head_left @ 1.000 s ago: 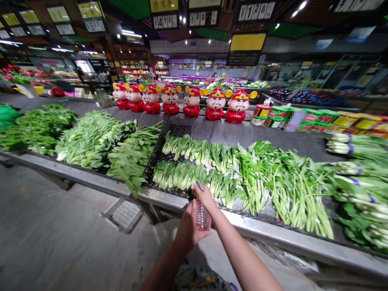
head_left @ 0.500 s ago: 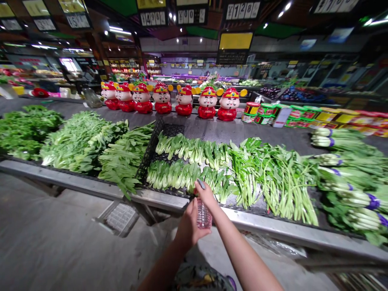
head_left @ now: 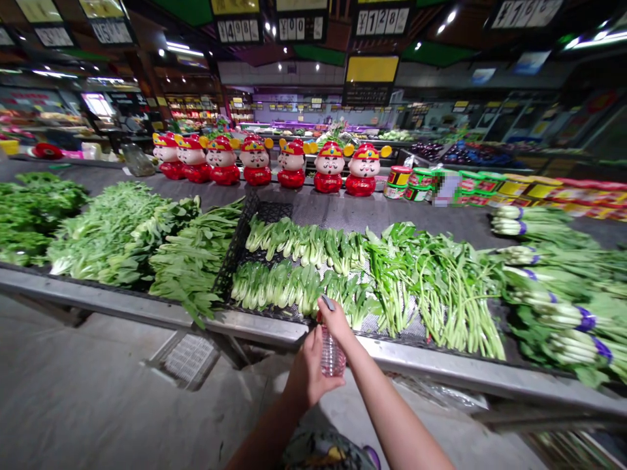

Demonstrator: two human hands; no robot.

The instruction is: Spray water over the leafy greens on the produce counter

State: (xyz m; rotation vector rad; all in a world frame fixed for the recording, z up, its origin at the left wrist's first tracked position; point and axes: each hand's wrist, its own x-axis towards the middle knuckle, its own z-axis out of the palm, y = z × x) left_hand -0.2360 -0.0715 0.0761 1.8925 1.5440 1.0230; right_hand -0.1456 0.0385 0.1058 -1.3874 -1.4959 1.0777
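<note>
My left hand [head_left: 307,372] is wrapped around a small clear plastic bottle [head_left: 332,356] held upright in front of me. My right hand [head_left: 335,320] sits on top of the bottle, fingers closed over its cap area, with a small grey object [head_left: 327,301] showing above the fingers. Both hands hover just in front of the metal edge [head_left: 255,323] of a vegetable stand. Rows of bok choy [head_left: 289,284] lie directly beyond them.
The long stand carries leafy greens [head_left: 117,232], long-stemmed greens [head_left: 455,287] and bundled vegetables [head_left: 553,307] at the right. A row of red figurines [head_left: 259,163] and tins [head_left: 416,186] stands at the back. A floor drain grate [head_left: 189,356] lies lower left.
The view has drifted to the right along the stand, so the greens slid leftward. Both hands keep the same hold on the bottle.
</note>
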